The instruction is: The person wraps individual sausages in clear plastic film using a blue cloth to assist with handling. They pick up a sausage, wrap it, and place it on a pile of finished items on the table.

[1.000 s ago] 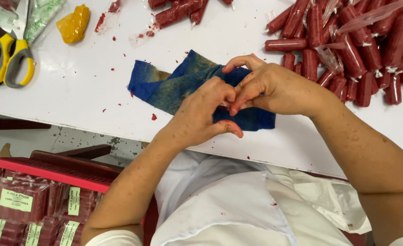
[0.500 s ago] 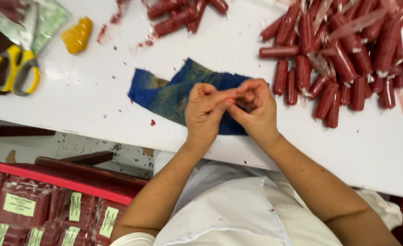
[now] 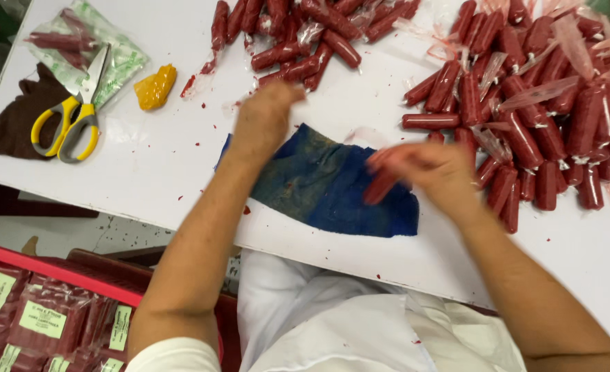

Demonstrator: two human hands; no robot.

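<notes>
My right hand (image 3: pixel 432 172) is blurred over the right end of a blue cloth (image 3: pixel 326 182) and grips a red sausage-shaped packet (image 3: pixel 382 184) in clear wrap. My left hand (image 3: pixel 267 114) reaches up past the cloth's top left corner toward a heap of red packets (image 3: pixel 305 41) at the top middle; I cannot tell whether it holds anything. A larger heap of red packets (image 3: pixel 546 117) lies to the right of my right hand.
Yellow-handled scissors (image 3: pixel 70 117) rest on a clear bag (image 3: pixel 105 52) and a brown cloth (image 3: pixel 8 120) at the top left. A yellow lump (image 3: pixel 155 87) sits near them. A red crate (image 3: pixel 50 313) with labelled packs stands below the white table's (image 3: pixel 167 172) edge.
My hands were together over the blue cloth working one packet. They have split: the left moved up toward the top heap, the right moved right with the packet.
</notes>
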